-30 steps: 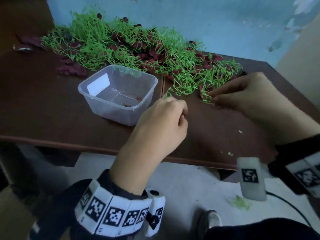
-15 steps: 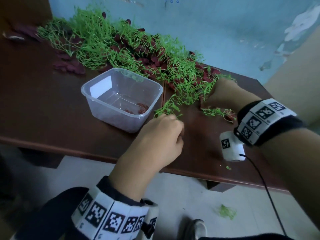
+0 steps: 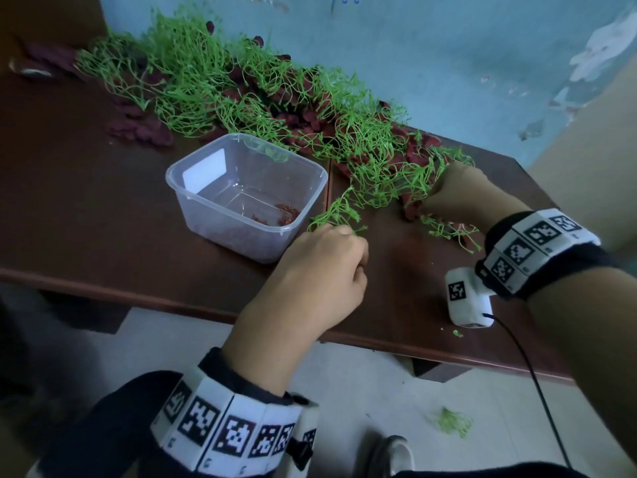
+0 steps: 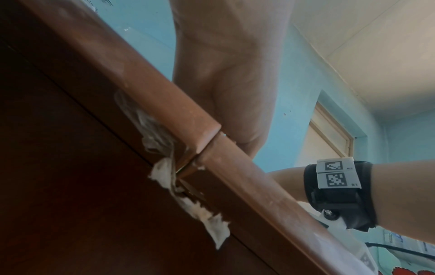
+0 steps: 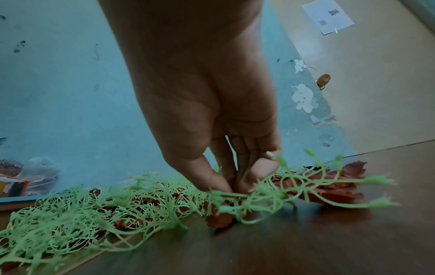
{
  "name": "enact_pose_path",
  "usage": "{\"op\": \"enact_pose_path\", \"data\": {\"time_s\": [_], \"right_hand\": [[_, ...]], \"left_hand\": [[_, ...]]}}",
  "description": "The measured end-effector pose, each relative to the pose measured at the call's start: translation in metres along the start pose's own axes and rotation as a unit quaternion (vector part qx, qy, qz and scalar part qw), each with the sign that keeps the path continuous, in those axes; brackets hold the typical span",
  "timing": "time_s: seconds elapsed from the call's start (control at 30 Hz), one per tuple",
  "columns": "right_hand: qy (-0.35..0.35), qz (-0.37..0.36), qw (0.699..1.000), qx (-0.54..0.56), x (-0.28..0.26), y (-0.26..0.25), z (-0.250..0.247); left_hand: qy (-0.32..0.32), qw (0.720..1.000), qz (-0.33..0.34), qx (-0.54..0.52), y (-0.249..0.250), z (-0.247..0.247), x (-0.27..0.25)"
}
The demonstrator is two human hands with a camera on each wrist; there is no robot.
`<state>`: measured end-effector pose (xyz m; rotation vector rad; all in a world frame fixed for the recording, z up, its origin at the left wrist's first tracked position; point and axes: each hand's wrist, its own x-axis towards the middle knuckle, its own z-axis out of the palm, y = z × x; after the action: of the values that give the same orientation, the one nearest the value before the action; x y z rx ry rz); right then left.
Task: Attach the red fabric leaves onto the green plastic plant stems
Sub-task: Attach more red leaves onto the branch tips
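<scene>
Green plastic plant stems [image 3: 241, 94] lie in a long tangled heap along the back edge of the brown wooden table [image 3: 69, 201], next to the blue wall, and the heap runs from the back left corner down toward the right side. Red fabric leaves [image 3: 141, 131] are mixed in under the stems, and a few sit loose near the back left. The right hand [image 3: 462, 194] is at the right end of the heap, and its thumb and fingers [image 5: 219, 184] are pressed together, pinching a green stem with a red leaf [image 5: 339, 188] lying just behind it on the table. The left hand [image 3: 324, 267] is near the front edge, curled into a loose fist, and its fingertips touch a small green sprig [image 3: 336, 215] that sticks out from the heap. I cannot tell if it really grips the sprig, because the fingers are hidden from above and the left wrist view only shows the table edge. A clear plastic tub [image 3: 193, 201] stands just left of that hand, with some small red bits [image 3: 286, 213] in its bottom corner. A green scrap [image 3: 451, 420] lies on the floor below.
</scene>
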<state>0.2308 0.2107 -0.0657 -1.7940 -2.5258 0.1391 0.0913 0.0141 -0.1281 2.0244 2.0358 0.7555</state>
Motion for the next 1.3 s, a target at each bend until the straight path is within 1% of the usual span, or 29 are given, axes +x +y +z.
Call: {"op": "enact_pose_path", "data": {"time_s": [0.1, 0.17, 0.2, 0.27, 0.3, 0.33, 0.4, 0.43, 0.47, 0.53, 0.6, 0.7, 0.73, 0.87, 0.9, 1.03, 1.1, 1.2, 1.3], "right_hand": [[0.015, 0.008, 1.000, 0.020, 0.001, 0.000, 0.002], [0.043, 0.011, 0.998, 0.043, 0.003, 0.001, 0.003], [0.067, 0.000, 0.997, 0.043, 0.004, 0.001, 0.002], [0.108, -0.056, 0.991, 0.048, 0.004, 0.000, 0.001], [0.108, -0.087, 0.988, 0.070, 0.003, -0.001, 0.001], [0.088, -0.114, 0.986, 0.088, 0.001, -0.003, -0.001], [0.017, -0.142, 0.987, 0.069, 0.000, -0.006, -0.002], [-0.013, -0.137, 0.989, 0.045, 0.001, -0.006, -0.001], [-0.033, -0.117, 0.992, 0.030, 0.004, -0.005, 0.001], [-0.050, -0.076, 0.996, 0.011, 0.010, -0.001, 0.006], [-0.047, -0.053, 0.997, -0.005, 0.015, 0.003, 0.009], [-0.031, -0.036, 0.999, -0.010, 0.019, 0.009, 0.008], [-0.036, -0.025, 0.999, -0.011, 0.020, 0.011, 0.008], [-0.122, 0.007, 0.992, -0.020, 0.020, 0.021, 0.009], [-0.129, 0.015, 0.991, -0.017, 0.020, 0.022, 0.009], [-0.071, 0.014, 0.996, -0.047, 0.021, 0.022, 0.007], [-0.053, 0.003, 0.998, -0.030, 0.019, 0.023, 0.007], [-0.042, -0.021, 0.998, 0.038, 0.014, 0.026, 0.004], [-0.034, -0.057, 0.989, 0.133, 0.004, 0.023, 0.001]], "left_hand": [[-0.003, 1.000, -0.003, 0.007, 0.000, 0.002, 0.002], [-0.001, 1.000, 0.000, 0.012, 0.000, 0.003, 0.003], [0.000, 1.000, 0.001, 0.014, 0.000, 0.004, 0.003], [0.001, 1.000, 0.002, 0.016, 0.001, 0.004, 0.003], [0.001, 1.000, 0.003, 0.017, 0.001, 0.005, 0.003], [0.001, 1.000, 0.003, 0.020, 0.001, 0.006, 0.004], [0.003, 1.000, 0.004, 0.027, 0.000, 0.007, 0.006], [0.003, 1.000, 0.004, 0.029, 0.000, 0.008, 0.006], [0.003, 1.000, 0.004, 0.029, 0.000, 0.009, 0.007], [0.002, 1.000, 0.005, 0.026, 0.000, 0.009, 0.007], [0.005, 1.000, 0.005, 0.020, -0.001, 0.009, 0.006], [0.010, 1.000, 0.003, 0.007, -0.001, 0.009, 0.006], [0.011, 1.000, 0.003, 0.007, -0.001, 0.009, 0.007], [0.014, 1.000, 0.004, 0.004, -0.003, 0.009, 0.008], [0.015, 1.000, 0.004, 0.003, -0.003, 0.010, 0.008], [0.023, 1.000, 0.003, 0.001, -0.004, 0.011, 0.009], [0.026, 1.000, 0.004, -0.002, -0.004, 0.012, 0.009], [0.028, 1.000, 0.004, 0.000, -0.005, 0.012, 0.009], [0.028, 1.000, 0.003, 0.005, -0.005, 0.012, 0.009]]}}
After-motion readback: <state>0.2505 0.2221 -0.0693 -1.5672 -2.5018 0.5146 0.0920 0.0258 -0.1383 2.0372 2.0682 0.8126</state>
